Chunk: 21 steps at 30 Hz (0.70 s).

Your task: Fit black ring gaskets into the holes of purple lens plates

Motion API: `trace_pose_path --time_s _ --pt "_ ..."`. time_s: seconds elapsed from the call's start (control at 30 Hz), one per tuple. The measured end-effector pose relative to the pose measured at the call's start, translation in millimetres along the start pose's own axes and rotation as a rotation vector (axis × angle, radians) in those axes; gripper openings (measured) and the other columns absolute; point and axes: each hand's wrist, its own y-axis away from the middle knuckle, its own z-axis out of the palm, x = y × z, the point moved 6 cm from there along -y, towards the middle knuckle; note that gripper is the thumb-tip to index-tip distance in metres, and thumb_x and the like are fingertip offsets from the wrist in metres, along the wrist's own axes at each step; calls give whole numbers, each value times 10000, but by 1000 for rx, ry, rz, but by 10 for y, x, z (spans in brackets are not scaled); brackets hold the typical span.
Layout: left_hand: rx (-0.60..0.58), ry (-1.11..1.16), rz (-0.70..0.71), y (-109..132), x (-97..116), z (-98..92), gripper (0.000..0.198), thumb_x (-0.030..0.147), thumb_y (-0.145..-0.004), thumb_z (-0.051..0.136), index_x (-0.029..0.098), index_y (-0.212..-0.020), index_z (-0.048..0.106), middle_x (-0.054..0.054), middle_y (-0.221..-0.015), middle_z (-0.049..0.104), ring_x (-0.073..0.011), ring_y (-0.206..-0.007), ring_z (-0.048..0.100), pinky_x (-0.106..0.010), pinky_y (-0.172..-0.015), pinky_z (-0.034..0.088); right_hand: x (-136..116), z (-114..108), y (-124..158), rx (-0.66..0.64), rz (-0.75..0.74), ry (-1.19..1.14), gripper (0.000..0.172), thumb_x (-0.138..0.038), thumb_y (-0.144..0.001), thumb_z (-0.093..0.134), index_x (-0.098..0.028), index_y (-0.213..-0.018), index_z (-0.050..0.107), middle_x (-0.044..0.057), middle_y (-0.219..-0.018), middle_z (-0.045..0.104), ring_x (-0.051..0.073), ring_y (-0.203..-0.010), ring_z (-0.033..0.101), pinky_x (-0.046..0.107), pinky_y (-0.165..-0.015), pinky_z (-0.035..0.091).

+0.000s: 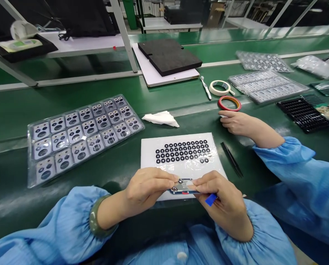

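Both my hands hold a small flat metal plate with round lens holes [182,186] just above the near part of a white board [181,171]. My left hand [147,186] pinches its left end between thumb and fingers. On the right end, my right hand [221,193] is closed around the plate, and a blue tab [211,199] sticks out by its fingers. Rows of small black rings [182,151] lie on the white board beyond my hands. Black tweezers [232,160] rest on the table to the right of the board.
A clear tray of similar plates [83,136] is at left. A crumpled white cloth [161,118] lies beyond the board. Another person's hand [237,123] rests at right near red tape [230,103], cream tape [220,88], a toothbrush [205,88] and a black tray [304,113].
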Motion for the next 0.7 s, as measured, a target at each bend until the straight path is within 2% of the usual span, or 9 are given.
trace_pose_path --time_s 0.17,0.33,0.43,0.53,0.7 --pt "28 -29 121 11 32 10 151 40 -904 508 103 -1014 590 -148 -915 703 -147 -840 684 -219 -678 565 -3 5 57 10 -23 4 184 -29 -825 603 -184 -889 527 36 -783 645 126 -729 643 219 -601 547" --pt "6 -31 126 2 32 39 130 34 -909 495 74 -984 593 -165 -903 698 -148 -844 677 -220 -689 547 -1 7 98 10 -1 -18 212 14 -797 606 -165 -887 536 34 -779 642 117 -747 641 203 -627 543" --pt "-9 -64 162 2 47 46 118 45 -906 504 74 -982 590 -180 -904 699 -161 -791 679 -228 -626 535 0 0 135 8 5 7 223 30 -787 602 -156 -897 547 47 -823 647 118 -784 642 204 -651 550" --pt "-52 -118 209 6 74 69 113 42 -884 532 76 -976 590 -187 -897 704 -160 -647 655 -237 -519 496 10 -11 182 13 4 73 249 38 -788 586 -164 -932 560 48 -883 646 118 -826 645 212 -681 559" --pt "-195 -112 81 -13 17 134 133 92 -915 493 90 -1006 590 -151 -815 713 -145 -549 623 -231 -478 472 25 -11 245 -6 19 101 324 27 -808 565 -186 -1053 573 40 -958 642 124 -905 640 230 -739 555"
